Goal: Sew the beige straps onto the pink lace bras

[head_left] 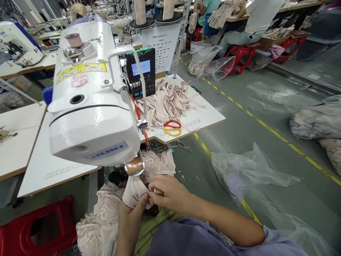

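My left hand [132, 215] is closed on a pale beige bra [134, 192], with the thumb on top of the fabric. Against its edge, my right hand [167, 190] pinches a part of the same garment between thumb and fingers; what exactly lies in that pinch is mostly hidden. Both hands are just below the front end of a white sewing machine [93, 131]. Behind my right hand, lace bra cups [157, 163] hang by the machine's arm. More lace bras [99, 220] are piled to the left of my left forearm.
Beige fabric straps [167, 101] are heaped on the white machine table [206, 115], with red-and-yellow-handled scissors [172, 128] in front. A red stool [37, 227] stands at lower left. Plastic bags [239, 174] lie on the floor at right. People [263, 17] sit at the back.
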A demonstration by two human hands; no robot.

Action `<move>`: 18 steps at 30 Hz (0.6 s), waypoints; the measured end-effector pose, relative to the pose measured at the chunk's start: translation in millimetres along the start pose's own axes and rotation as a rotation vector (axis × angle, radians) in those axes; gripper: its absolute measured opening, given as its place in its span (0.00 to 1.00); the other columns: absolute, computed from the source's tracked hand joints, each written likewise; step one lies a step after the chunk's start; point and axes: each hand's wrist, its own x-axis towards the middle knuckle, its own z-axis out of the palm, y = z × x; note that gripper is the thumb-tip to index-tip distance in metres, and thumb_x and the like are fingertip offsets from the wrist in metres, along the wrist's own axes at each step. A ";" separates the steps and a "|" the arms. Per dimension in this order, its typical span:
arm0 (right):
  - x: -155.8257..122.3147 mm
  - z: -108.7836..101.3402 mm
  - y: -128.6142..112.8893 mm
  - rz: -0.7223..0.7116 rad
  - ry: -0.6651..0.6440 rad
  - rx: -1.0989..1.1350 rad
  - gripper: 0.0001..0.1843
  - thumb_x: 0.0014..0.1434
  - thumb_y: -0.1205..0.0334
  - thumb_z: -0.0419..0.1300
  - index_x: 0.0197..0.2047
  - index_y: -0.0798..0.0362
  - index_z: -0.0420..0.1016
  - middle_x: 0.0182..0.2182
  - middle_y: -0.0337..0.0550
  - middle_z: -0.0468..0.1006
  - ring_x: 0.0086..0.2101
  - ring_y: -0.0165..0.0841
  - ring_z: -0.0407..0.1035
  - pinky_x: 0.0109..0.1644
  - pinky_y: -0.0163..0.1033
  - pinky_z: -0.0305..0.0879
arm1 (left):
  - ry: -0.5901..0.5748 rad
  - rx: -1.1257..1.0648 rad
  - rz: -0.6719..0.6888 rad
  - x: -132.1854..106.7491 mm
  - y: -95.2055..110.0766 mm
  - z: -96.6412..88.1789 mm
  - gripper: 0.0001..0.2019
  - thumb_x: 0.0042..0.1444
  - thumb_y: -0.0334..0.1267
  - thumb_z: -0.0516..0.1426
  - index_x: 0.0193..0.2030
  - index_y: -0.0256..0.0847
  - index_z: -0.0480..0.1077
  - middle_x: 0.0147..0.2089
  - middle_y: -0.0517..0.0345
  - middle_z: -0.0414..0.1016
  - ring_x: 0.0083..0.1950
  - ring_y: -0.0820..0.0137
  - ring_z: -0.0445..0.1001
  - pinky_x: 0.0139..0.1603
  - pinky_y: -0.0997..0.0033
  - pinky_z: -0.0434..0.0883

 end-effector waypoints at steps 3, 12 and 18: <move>-0.8 -4.2 2.7 0.048 -0.027 0.088 0.05 0.57 0.69 0.60 0.34 0.51 0.76 0.30 0.37 0.75 0.30 0.29 0.66 0.35 0.33 0.59 | -0.027 0.060 0.043 1.9 3.0 -6.0 0.22 0.50 0.48 0.67 0.49 0.37 0.79 0.46 0.49 0.83 0.49 0.57 0.79 0.49 0.65 0.75; -1.7 -30.3 -3.1 0.202 -0.107 0.124 0.07 0.59 0.67 0.58 0.41 0.49 0.68 0.24 0.29 0.67 0.23 0.26 0.58 0.29 0.33 0.52 | -0.188 0.295 0.126 6.5 23.3 -15.4 0.18 0.56 0.46 0.62 0.51 0.41 0.78 0.46 0.51 0.81 0.53 0.55 0.76 0.54 0.63 0.71; -2.1 -27.0 -7.7 0.111 -0.145 0.006 0.09 0.56 0.72 0.56 0.37 0.50 0.62 0.23 0.29 0.63 0.24 0.27 0.56 0.30 0.34 0.47 | -0.208 0.318 0.126 -1.5 27.5 -7.3 0.17 0.57 0.46 0.61 0.50 0.41 0.78 0.50 0.50 0.80 0.54 0.56 0.76 0.56 0.66 0.70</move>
